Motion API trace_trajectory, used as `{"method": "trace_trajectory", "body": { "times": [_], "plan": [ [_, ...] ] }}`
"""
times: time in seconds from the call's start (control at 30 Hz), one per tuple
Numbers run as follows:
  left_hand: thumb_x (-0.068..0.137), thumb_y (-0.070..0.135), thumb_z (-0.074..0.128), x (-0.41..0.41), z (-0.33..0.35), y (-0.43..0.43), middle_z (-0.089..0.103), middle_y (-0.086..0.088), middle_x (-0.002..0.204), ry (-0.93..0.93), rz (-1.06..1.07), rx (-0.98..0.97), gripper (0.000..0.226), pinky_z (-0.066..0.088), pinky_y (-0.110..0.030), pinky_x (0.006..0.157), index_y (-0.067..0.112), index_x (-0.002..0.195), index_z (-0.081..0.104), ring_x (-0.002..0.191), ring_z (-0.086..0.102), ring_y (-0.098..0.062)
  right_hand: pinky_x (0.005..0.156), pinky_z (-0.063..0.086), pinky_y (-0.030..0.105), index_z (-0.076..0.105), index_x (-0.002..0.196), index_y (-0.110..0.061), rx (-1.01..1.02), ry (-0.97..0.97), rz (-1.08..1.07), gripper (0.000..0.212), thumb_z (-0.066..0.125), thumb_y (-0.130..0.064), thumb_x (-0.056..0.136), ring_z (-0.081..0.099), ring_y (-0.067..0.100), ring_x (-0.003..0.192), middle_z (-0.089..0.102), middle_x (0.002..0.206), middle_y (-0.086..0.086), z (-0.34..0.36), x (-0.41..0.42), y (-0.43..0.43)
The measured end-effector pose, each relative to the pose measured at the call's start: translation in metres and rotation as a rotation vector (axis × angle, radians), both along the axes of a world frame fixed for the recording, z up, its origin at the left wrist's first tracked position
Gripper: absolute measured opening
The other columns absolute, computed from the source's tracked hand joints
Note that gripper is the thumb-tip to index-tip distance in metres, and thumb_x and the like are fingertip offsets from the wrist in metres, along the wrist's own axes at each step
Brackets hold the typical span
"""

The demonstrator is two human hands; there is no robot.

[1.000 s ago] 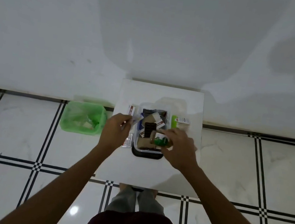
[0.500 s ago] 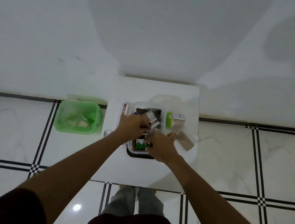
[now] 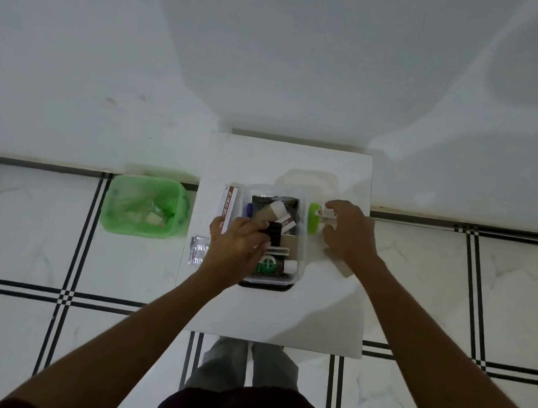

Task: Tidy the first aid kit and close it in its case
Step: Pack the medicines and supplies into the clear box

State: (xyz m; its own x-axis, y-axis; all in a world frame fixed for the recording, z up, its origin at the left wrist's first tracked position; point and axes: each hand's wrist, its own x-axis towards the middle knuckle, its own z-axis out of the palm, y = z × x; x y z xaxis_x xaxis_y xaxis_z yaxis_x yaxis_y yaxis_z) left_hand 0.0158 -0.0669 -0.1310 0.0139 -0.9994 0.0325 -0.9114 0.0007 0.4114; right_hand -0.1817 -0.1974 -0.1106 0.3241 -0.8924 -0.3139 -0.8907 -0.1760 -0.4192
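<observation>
First aid case (image 3: 302, 236), one clear open tub, sits mid-way on a small white table (image 3: 266, 310) against a pale wall, over white floor tiles lined in black. One ointment box (image 3: 228, 210) and one blister strip (image 3: 198, 251) lie left of it, one green-lined bin (image 3: 144, 205) farther left. Left hand (image 3: 236, 251) reaches into the case, grip unclear; right hand (image 3: 349, 236), fingers curled, touches a green-capped bottle (image 3: 314, 218) just right of it.

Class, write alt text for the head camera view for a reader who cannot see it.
A person's left hand reaches into an open clear case of first aid items on a small white table, while the right hand reaches a green-capped bottle beside it. A green bin stands on the tiled floor.
</observation>
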Motion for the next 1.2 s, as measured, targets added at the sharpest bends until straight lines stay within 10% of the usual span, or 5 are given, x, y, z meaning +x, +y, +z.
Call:
{"method": "trace_trajectory", "body": {
  "times": [0.23, 0.57, 0.77, 1.03, 1.2],
  "plan": [
    [0.088, 0.014, 0.056, 0.031, 0.006, 0.007, 0.068, -0.007, 0.110, 0.336, 0.446, -0.165, 0.019, 0.036, -0.021, 0.090, 0.011, 0.104, 0.065, 0.106, 0.057, -0.023, 0.098, 0.038, 0.045, 0.048, 0.120, -0.013, 0.032, 0.231, 0.292, 0.051, 0.064, -0.007, 0.071, 0.054, 0.031, 0.113, 0.059, 0.120, 0.010, -0.040, 0.013, -0.023],
    [0.081, 0.025, 0.070, 0.076, -0.022, -0.003, 0.065, -0.015, 0.108, 0.383, 0.619, 0.323, 0.042, 0.049, -0.036, 0.082, 0.000, 0.114, 0.061, 0.097, 0.061, -0.030, 0.078, 0.045, 0.040, 0.053, 0.119, -0.010, -0.266, -0.071, -0.036, 0.064, 0.076, -0.019, 0.060, 0.058, 0.036, 0.097, 0.065, 0.112, 0.011, 0.021, 0.024, -0.015],
    [0.071, 0.041, 0.072, 0.059, -0.033, -0.041, 0.057, -0.014, 0.095, 0.260, 0.543, 0.448, 0.052, 0.046, -0.036, 0.065, 0.001, 0.101, 0.055, 0.083, 0.054, -0.027, 0.084, 0.046, 0.039, 0.057, 0.118, -0.013, -0.231, -0.257, 0.172, 0.063, 0.078, -0.021, 0.060, 0.061, 0.030, 0.097, 0.068, 0.111, 0.007, 0.042, 0.061, 0.006],
    [0.075, 0.026, 0.066, 0.060, -0.039, -0.051, 0.056, -0.011, 0.070, 0.298, 0.578, 0.427, 0.027, 0.033, -0.027, 0.044, 0.003, 0.070, 0.051, 0.060, 0.052, -0.025, 0.088, 0.042, 0.041, 0.060, 0.112, -0.018, -0.414, 0.038, 0.409, 0.051, 0.068, -0.009, 0.062, 0.062, 0.022, 0.104, 0.068, 0.113, 0.000, -0.014, 0.078, 0.023],
    [0.068, 0.034, 0.065, 0.068, -0.020, -0.045, 0.068, -0.010, 0.074, 0.355, 0.629, 0.328, 0.030, 0.057, -0.041, 0.057, 0.007, 0.079, 0.065, 0.061, 0.065, -0.023, 0.078, 0.040, 0.039, 0.060, 0.106, -0.022, -0.447, 0.122, 0.321, 0.034, 0.060, -0.018, 0.073, 0.059, 0.022, 0.096, 0.066, 0.108, -0.002, -0.018, 0.073, 0.029]
  ]
}}
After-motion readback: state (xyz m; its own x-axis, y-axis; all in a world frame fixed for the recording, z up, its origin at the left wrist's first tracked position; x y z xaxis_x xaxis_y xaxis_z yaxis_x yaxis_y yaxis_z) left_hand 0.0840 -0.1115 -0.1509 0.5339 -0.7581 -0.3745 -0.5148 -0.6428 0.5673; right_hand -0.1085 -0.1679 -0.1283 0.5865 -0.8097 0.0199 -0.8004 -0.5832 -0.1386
